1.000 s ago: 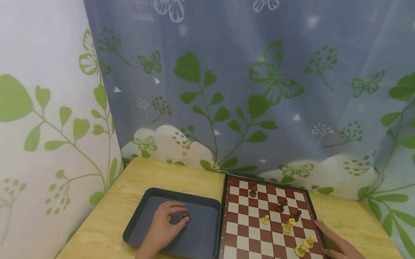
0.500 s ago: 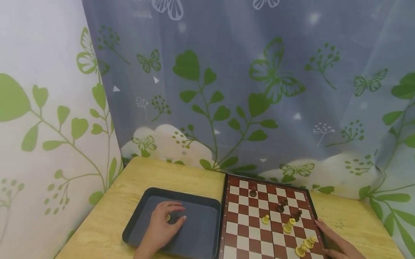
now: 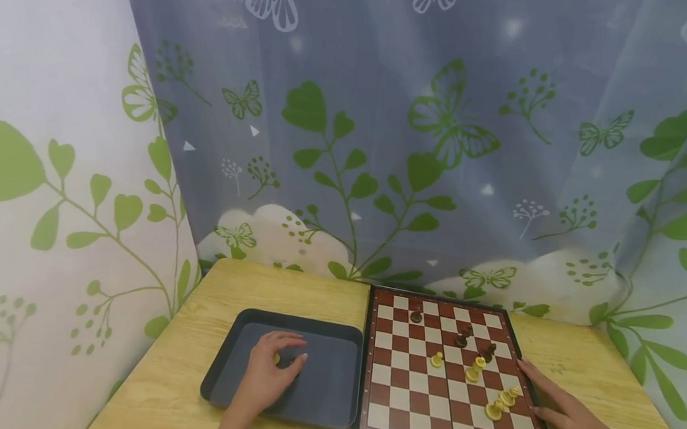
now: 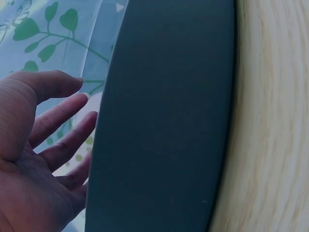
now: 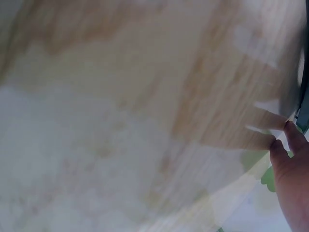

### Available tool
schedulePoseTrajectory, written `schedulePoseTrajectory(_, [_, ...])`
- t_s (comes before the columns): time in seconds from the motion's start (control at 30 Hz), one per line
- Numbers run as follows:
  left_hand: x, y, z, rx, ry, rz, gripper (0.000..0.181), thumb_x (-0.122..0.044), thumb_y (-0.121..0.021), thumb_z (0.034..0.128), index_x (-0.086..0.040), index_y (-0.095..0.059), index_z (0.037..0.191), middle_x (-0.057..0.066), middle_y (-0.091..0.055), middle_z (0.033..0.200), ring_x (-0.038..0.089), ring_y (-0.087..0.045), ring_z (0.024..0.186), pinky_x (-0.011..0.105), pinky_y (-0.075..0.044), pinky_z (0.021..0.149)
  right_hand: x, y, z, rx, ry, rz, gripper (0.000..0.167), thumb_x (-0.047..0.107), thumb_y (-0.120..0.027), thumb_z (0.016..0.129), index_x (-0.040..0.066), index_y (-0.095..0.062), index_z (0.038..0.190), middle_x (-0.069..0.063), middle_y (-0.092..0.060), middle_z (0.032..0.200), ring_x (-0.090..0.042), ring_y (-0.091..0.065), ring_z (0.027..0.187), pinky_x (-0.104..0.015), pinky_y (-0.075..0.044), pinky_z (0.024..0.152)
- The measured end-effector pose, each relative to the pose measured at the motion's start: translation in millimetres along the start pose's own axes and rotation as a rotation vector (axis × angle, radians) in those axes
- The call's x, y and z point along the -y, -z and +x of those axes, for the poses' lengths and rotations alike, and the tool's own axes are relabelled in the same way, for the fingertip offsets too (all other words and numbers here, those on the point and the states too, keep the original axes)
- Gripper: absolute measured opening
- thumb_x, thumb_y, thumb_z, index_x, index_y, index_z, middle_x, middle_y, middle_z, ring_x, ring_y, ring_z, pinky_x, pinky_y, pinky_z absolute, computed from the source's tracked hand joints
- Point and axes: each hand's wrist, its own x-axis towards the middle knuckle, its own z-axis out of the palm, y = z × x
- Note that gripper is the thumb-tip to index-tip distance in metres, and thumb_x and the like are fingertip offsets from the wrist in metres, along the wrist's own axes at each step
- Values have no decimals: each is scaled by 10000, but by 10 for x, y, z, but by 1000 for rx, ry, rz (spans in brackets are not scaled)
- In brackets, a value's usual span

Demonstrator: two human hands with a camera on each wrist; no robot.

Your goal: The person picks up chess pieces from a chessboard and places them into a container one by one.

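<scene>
My left hand (image 3: 269, 372) is over the dark grey tray (image 3: 331, 347), with thumb and fingers parted. A gold chess piece (image 3: 277, 358) shows partly behind the fingers, and a small dark spot is visible near the thumb, too hidden to identify. In the left wrist view, the relaxed fingers of the left hand (image 4: 43, 159) stand behind the tray wall (image 4: 164, 116); nothing shows between them. My right hand (image 3: 557, 399) rests against the right edge of the chessboard (image 3: 409, 386). The right wrist view shows this hand (image 5: 294, 169) with fingertips beside a dark edge.
Dark chess pieces, among them one near the far edge (image 3: 416, 316), stand or lie on the board. Gold pieces include a pawn (image 3: 437, 360), a king (image 3: 474, 369) and a pair near the right hand (image 3: 494, 412). The wooden table (image 3: 300, 284) meets a patterned curtain (image 3: 375, 144).
A dark chess piece was at the left fingertips one second ago; the fingertips are now bare. The left hand has hardly moved. My right hand stays at the board's edge.
</scene>
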Motion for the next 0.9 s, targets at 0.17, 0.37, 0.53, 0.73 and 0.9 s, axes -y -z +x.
schedulePoseTrajectory(0.17, [-14, -41, -10, 3, -30, -19, 169, -49, -809, 854, -159, -804, 982, 27, -732, 1121, 313, -617, 1154, 586, -442, 998, 67, 7, -25, -9, -32, -20, 759, 162, -615, 1002, 52, -197, 1626, 459, 3, 1446, 373, -39, 1221, -737, -412, 939])
schedulePoseTrajectory(0.37, [-69, -51, 24, -6, -79, -10, 208, -51, -808, 852, -217, -793, 977, -31, -729, 1102, 311, -626, 1141, 612, -447, 1003, 120, -4, -40, -6, -61, 45, 761, 178, -600, 1018, 68, -166, 1635, 409, -12, 1466, 383, -34, 1218, -789, -349, 972])
schedulePoseTrajectory(0.53, [-137, -18, 66, 12, -81, -20, 196, -76, -795, 874, -221, -788, 1006, 2, -724, 1140, 325, -597, 1196, 628, -431, 1035, 127, -14, -29, -18, -59, 55, 772, 166, -610, 1010, 75, -166, 1636, 399, -22, 1463, 391, -34, 1201, -797, -349, 963])
schedulePoseTrajectory(0.73, [-185, -10, 115, 12, -99, -44, 179, -90, -780, 894, -228, -787, 1007, -4, -722, 1142, 313, -598, 1194, 619, -445, 1024, 93, -27, -22, -22, -63, 41, 773, 178, -620, 1005, 79, -181, 1634, 225, -35, 1571, 393, -28, 1185, -795, -346, 970])
schedulePoseTrajectory(0.9, [-230, -25, 159, 39, -114, -47, 179, -99, -774, 903, -228, -783, 1027, 5, -721, 1152, 307, -601, 1188, 619, -444, 1028, 58, -33, -33, -20, -65, 43, 789, 183, -636, 994, 83, -184, 1634, 274, -32, 1562, 398, -30, 1180, -797, -343, 970])
